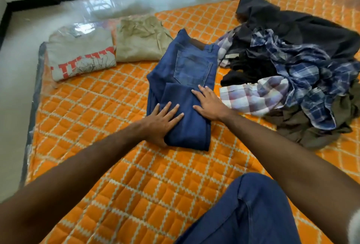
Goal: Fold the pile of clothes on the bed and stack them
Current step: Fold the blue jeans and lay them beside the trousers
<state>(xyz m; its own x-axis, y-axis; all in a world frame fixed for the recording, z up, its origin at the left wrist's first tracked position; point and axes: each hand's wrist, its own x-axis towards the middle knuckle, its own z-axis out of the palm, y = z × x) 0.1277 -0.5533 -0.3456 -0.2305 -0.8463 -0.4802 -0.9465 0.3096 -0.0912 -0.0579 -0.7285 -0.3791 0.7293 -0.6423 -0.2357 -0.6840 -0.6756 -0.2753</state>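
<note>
A pair of dark blue denim jeans [183, 91], partly folded with the legs doubled over the seat, is laid near the middle of a bed covered by an orange quilted mattress cover with a cream lattice pattern [120, 175]. A back pocket and a brown waistband patch are shown facing up at the far end. The folded near part is pressed flat by both hands. The left hand [161, 121] is laid on the left edge of the fold, fingers straight and spread, with the thumb tucked at the side of the cloth; nothing is grasped. The right hand [209, 102] is laid flat on the right side, fingers extended toward the pocket, likewise grasping nothing.

Beyond the jeans to the left, two folded garments are set side by side: a beige pair of trousers [142, 39] and a grey T-shirt with a red and white print [81, 54]. To the right, an unfolded heap of clothes [292, 64] is seen, made up of blue plaid, pale checked, black and olive fabrics. At the lower edge, a knee in blue denim [253, 210] is seen resting on the bed. A glossy pale tiled floor [116, 6] is seen beyond the bed.
</note>
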